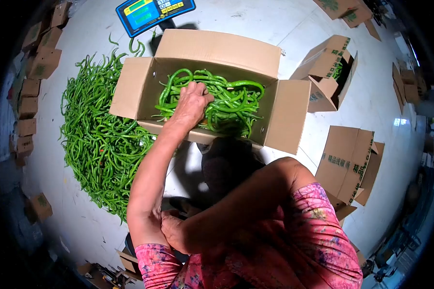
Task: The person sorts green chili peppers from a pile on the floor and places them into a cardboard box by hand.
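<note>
My left hand (pixel 192 102) reaches into an open cardboard box (pixel 218 45), its fingers curled down among long green chili peppers (pixel 229 102). The peppers there lie in a loose, tangled layer, some bent along the box walls. My fingertips are partly hidden by the hand itself. Across my body, my right hand (pixel 176 233) rests against my left arm near the elbow, and its fingers are mostly hidden behind that arm. To the left of the box, a large heap of green chili peppers (pixel 101 135) spreads over the floor.
A blue-framed scale display (pixel 152 14) stands behind the box. On the right are printed cartons, one open carton (pixel 323 72) with green contents and another carton (pixel 345 161) nearer me. Small cardboard boxes (pixel 44 63) line the left side. Pale floor (pixel 255 24) lies beneath.
</note>
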Tool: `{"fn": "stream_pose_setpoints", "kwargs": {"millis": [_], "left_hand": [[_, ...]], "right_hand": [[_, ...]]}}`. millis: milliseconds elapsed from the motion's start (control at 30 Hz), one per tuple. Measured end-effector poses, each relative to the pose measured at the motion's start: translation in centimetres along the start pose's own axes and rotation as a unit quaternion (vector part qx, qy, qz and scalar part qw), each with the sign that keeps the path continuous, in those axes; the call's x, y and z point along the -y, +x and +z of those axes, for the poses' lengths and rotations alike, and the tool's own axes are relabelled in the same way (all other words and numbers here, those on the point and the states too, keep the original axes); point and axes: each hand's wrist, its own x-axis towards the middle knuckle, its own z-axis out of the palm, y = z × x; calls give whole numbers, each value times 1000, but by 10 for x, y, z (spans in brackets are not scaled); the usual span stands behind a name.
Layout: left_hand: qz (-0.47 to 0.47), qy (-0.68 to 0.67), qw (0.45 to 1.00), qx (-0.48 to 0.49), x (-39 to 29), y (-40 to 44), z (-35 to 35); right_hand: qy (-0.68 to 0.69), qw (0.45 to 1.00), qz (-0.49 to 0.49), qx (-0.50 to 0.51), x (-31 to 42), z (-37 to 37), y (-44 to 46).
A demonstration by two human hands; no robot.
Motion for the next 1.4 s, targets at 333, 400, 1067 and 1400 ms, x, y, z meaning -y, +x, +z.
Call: {"fn": "stream_pose_setpoints", "kwargs": {"millis": [333, 400, 1067, 1400], "left_hand": [[30, -250, 966, -49, -22, 25, -21], [32, -218, 975, -43, -19, 26, -7], [-160, -45, 970, -179, 31, 18, 5], [-348, -70, 930, -98, 81, 1, -22]], "right_hand": [[10, 998, -29, -51, -1, 3, -5], [-23, 999, -27, -32, -4, 0, -10], [-34, 997, -46, 50, -12, -11, -30], [-87, 993, -26, 75, -3, 12, 15]]}}
